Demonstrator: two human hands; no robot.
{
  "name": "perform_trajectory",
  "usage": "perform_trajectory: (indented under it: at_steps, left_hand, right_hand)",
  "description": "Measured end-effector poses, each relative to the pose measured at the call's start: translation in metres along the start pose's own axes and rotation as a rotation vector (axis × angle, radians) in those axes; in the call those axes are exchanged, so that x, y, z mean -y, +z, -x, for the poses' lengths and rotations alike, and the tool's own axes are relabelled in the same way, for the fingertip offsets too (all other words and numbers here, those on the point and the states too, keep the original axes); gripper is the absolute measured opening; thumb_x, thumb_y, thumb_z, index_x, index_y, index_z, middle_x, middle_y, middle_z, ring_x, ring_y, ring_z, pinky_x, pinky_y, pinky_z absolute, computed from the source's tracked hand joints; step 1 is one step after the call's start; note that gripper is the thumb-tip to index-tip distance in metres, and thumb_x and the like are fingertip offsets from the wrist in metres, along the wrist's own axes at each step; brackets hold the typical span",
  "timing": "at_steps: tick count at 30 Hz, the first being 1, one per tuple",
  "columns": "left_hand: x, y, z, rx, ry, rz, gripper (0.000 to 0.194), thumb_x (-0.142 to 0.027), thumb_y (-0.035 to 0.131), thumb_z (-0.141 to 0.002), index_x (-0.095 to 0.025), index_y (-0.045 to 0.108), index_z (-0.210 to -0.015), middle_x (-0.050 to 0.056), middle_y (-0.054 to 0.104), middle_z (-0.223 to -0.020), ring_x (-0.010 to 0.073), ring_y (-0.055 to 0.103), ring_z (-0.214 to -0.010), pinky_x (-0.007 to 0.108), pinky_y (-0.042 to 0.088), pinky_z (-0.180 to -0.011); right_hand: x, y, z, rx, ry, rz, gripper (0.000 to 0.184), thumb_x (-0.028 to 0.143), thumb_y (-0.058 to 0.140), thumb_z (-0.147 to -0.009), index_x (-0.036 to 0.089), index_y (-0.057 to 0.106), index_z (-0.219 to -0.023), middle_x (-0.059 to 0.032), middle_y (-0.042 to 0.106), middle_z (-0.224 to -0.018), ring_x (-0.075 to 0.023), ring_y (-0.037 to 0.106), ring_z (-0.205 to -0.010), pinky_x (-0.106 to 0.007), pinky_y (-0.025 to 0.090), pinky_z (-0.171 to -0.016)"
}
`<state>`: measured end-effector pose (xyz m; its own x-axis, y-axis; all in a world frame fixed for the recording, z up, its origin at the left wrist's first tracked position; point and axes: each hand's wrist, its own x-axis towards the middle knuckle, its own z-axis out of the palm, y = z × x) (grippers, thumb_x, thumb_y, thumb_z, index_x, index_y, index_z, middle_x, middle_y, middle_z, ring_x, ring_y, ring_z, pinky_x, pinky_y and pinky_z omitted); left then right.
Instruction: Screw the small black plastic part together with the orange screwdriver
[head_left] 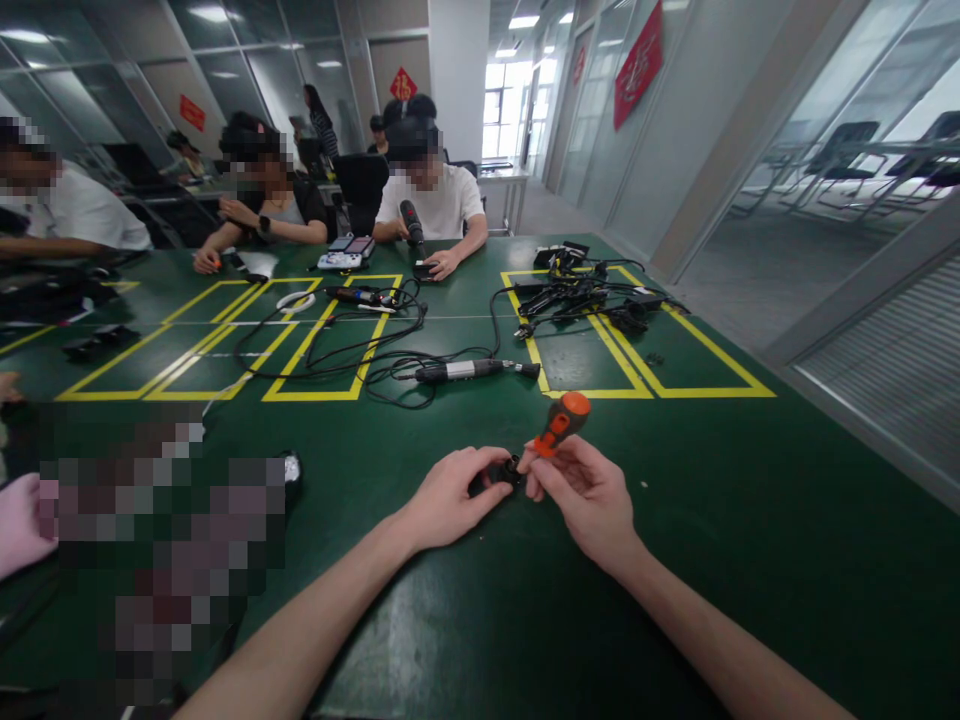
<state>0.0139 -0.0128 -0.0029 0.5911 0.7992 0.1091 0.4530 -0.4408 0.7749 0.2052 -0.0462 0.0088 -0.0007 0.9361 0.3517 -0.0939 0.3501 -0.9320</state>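
My left hand rests at the table with thumb and fingers closed round a small black part. Only a bit of that part shows between the fingertips, so its kind is unclear. Just to its right, my right hand grips a screwdriver with an orange and black handle. The handle points up and leans right, its orange end uppermost. Its shaft and tip are hidden by my fingers, close to the black part. Whether tip and part touch, I cannot tell.
Ahead lies a grey and black corded power tool, its cable looping left. A heap of black cables and parts sits at the back right within yellow tape. Across the green table, a person in white holds a tool; others sit left.
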Motion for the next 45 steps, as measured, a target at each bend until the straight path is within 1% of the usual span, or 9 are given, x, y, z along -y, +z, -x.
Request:
perform_trajectory:
  at_steps: [5, 10, 13, 18, 23, 26, 32, 37, 45]
  left_hand:
    - [-0.0002, -0.0004, 0.0005, 0.006, -0.006, -0.003, 0.03, -0.031, 0.058, -0.097, -0.021, 0.065, -0.124, 0.006, 0.072, -0.108, 0.0198, 0.064, -0.091, 0.032, 0.052, -0.083]
    - [-0.0014, -0.0008, 0.0012, -0.004, -0.006, -0.018, 0.032, -0.028, 0.059, -0.096, -0.021, 0.064, -0.126, 0.006, 0.073, -0.108, 0.0199, 0.064, -0.091, 0.033, 0.052, -0.083]
    - [-0.0019, -0.0009, 0.0011, 0.0, 0.0, -0.015, 0.031, -0.027, 0.059, -0.096, -0.022, 0.064, -0.125, 0.006, 0.073, -0.108, 0.0193, 0.064, -0.09, 0.032, 0.052, -0.082]
    - [-0.0022, -0.001, 0.0008, 0.0, -0.004, -0.023, 0.028, -0.029, 0.06, -0.097, -0.021, 0.065, -0.123, 0.005, 0.072, -0.105, 0.0191, 0.064, -0.089, 0.031, 0.051, -0.081]
    - [-0.003, -0.0019, 0.0007, 0.011, -0.002, -0.04, 0.028, -0.027, 0.06, -0.096, -0.021, 0.065, -0.123, 0.005, 0.071, -0.104, 0.0191, 0.063, -0.09, 0.031, 0.05, -0.081]
    - [-0.0038, -0.0023, 0.0007, 0.003, 0.003, -0.042, 0.03, -0.028, 0.06, -0.096, -0.021, 0.064, -0.126, 0.005, 0.072, -0.105, 0.0188, 0.064, -0.089, 0.031, 0.05, -0.081]
    - [-0.0052, -0.0026, 0.0009, 0.008, 0.0, -0.031, 0.029, -0.03, 0.059, -0.097, -0.021, 0.064, -0.124, 0.005, 0.072, -0.104, 0.0188, 0.064, -0.089, 0.03, 0.051, -0.079]
    - [-0.0039, -0.0022, 0.0007, 0.005, -0.004, -0.045, 0.028, -0.031, 0.059, -0.097, -0.022, 0.065, -0.123, 0.005, 0.072, -0.103, 0.0189, 0.064, -0.089, 0.03, 0.051, -0.08]
    - [-0.0042, -0.0022, 0.0006, 0.005, 0.005, -0.032, 0.03, -0.03, 0.06, -0.097, -0.021, 0.064, -0.125, 0.005, 0.072, -0.105, 0.019, 0.064, -0.09, 0.031, 0.05, -0.08]
  right_hand:
    - [0.0024, 0.0013, -0.0005, -0.008, 0.026, 0.061, 0.026, 0.045, 0.077, -0.089, 0.02, 0.068, -0.086, -0.0031, 0.073, -0.071, -0.0142, 0.065, -0.054, -0.027, 0.058, -0.052]
    - [0.0028, 0.0002, -0.002, 0.019, -0.004, 0.059, 0.028, 0.047, 0.069, -0.094, 0.021, 0.07, -0.085, -0.0003, 0.065, -0.064, -0.0149, 0.063, -0.053, -0.028, 0.056, -0.051]
    - [0.0012, -0.0006, -0.0016, 0.029, -0.002, 0.026, 0.028, 0.047, 0.067, -0.096, 0.021, 0.07, -0.088, -0.0009, 0.067, -0.068, -0.0143, 0.063, -0.053, -0.028, 0.056, -0.051]
    - [-0.0013, 0.0012, 0.0, 0.014, -0.003, -0.007, 0.025, 0.046, 0.073, -0.092, 0.022, 0.067, -0.089, -0.0021, 0.072, -0.076, -0.0126, 0.063, -0.055, -0.026, 0.056, -0.052]
    - [-0.0014, 0.0009, -0.0015, 0.008, 0.006, 0.015, 0.026, 0.046, 0.071, -0.094, 0.022, 0.066, -0.089, -0.0013, 0.071, -0.072, -0.0134, 0.063, -0.054, -0.027, 0.056, -0.052]
    - [0.0002, -0.0005, -0.003, 0.031, 0.023, 0.031, 0.031, 0.05, 0.068, -0.095, 0.021, 0.068, -0.087, -0.0007, 0.067, -0.067, -0.014, 0.061, -0.052, -0.028, 0.055, -0.049]
    - [0.0032, -0.0002, -0.0025, 0.049, 0.021, -0.001, 0.033, 0.053, 0.068, -0.095, 0.021, 0.066, -0.087, -0.003, 0.071, -0.074, -0.0139, 0.063, -0.053, -0.029, 0.057, -0.052]
    - [0.003, 0.0008, -0.0012, 0.045, 0.017, 0.049, 0.031, 0.052, 0.071, -0.092, 0.021, 0.066, -0.087, -0.0033, 0.073, -0.073, -0.0144, 0.064, -0.054, -0.029, 0.058, -0.053]
    - [0.0017, 0.0002, -0.0046, 0.034, 0.048, -0.014, 0.033, 0.054, 0.064, -0.097, 0.022, 0.062, -0.089, -0.0018, 0.07, -0.074, -0.0131, 0.061, -0.055, -0.027, 0.055, -0.053]
